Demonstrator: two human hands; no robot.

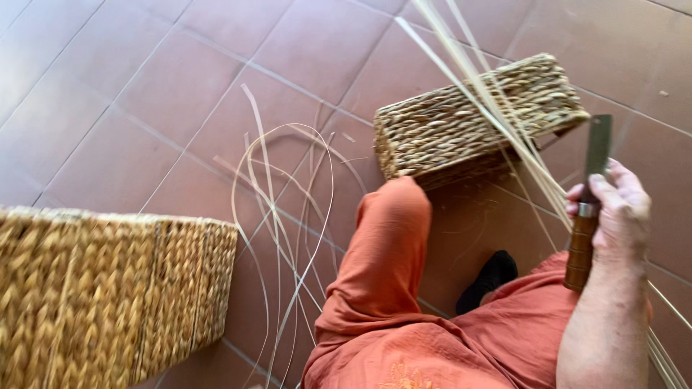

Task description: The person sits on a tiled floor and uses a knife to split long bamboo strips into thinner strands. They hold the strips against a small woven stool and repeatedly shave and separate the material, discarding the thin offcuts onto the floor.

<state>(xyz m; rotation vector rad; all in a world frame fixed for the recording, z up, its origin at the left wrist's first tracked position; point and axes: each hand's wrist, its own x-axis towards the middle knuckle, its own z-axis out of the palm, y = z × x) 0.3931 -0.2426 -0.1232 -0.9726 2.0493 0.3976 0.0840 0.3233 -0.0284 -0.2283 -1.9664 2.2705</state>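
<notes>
My right hand point(618, 209) grips a knife point(587, 216) with a ribbed wooden handle and a flat steel blade pointing up. The blade lies against a bundle of long pale cane strips point(497, 115) that runs from the upper middle down past my wrist to the lower right. My left hand is out of view. My legs in orange trousers point(389, 274) fill the lower middle, with a black sock point(490, 277) showing.
A woven straw basket point(468, 119) lies on the red tile floor point(144, 108) beyond my knee. A larger woven basket point(108, 295) stands at the lower left. Loose thin cane shavings point(288, 216) curl on the floor between them.
</notes>
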